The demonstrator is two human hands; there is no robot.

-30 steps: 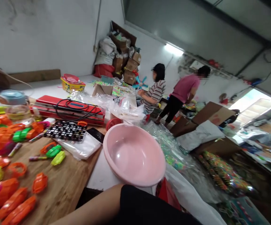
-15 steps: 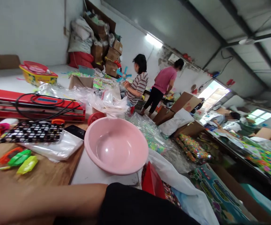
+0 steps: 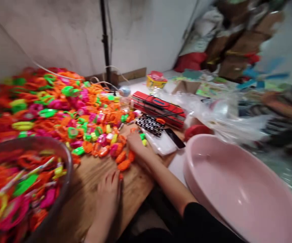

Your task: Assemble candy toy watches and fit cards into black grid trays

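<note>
My left hand (image 3: 108, 194) lies flat on the wooden table (image 3: 90, 182), fingers stretched out, holding nothing, just right of a dark bowl (image 3: 27, 189) full of bright plastic pieces. My right hand (image 3: 137, 143) reaches forward to the edge of a big heap of orange, pink and green plastic toy pieces (image 3: 55, 108). It rests among loose orange pieces (image 3: 123, 161). Its fingers are blurred and partly hidden, so I cannot tell whether they hold anything.
A large pink basin (image 3: 237, 189) fills the lower right. Behind my right hand lie a black-and-white checkered sheet (image 3: 149, 124), a clear plastic bag (image 3: 161, 143), a dark phone (image 3: 175, 138) and a red flat device (image 3: 161, 106). Another person's arm (image 3: 285, 108) shows at right.
The view has swung left and down from the room and its workers to the table. Both my hands now show, and the heap and the bowl have come into view.
</note>
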